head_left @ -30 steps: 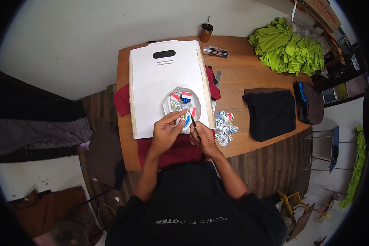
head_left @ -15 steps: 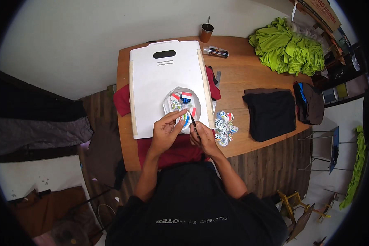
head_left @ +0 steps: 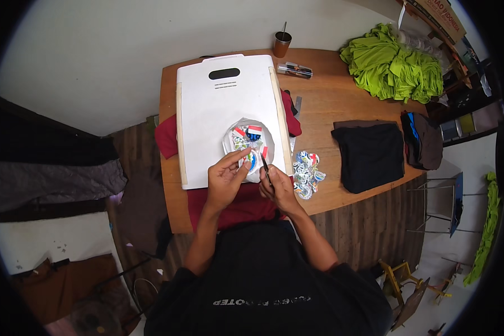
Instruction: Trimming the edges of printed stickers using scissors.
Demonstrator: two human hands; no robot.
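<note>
My left hand [head_left: 224, 178] pinches a small round patch [head_left: 252, 162] with a white edge and blue and green in it, between thumb and fingers. In my right hand [head_left: 278, 189] is a slim dark tool [head_left: 265, 163], perhaps thread snips, its tip pointing up beside the patch. Tip and patch look slightly apart. Both hands are over the near side of a white, round-mouthed bag [head_left: 228, 138] holding several colourful patches, some red and white. That bag rests on a white board [head_left: 199, 123]. To the right of my right hand, a heap of similar patches [head_left: 306, 175] lies on the wooden table.
Maroon cloth [head_left: 238, 210] sticks out from under the board. Folded black cloth [head_left: 369, 159] lies at the right of the table [head_left: 319, 112], with lime-green garments [head_left: 395, 67] piled behind. A brown cup [head_left: 282, 45] and a small clear-lidded box [head_left: 295, 70] stand at the far edge.
My left hand has drawn slightly left with the patch, widening the space to the tool's tip. My right hand has barely moved.
</note>
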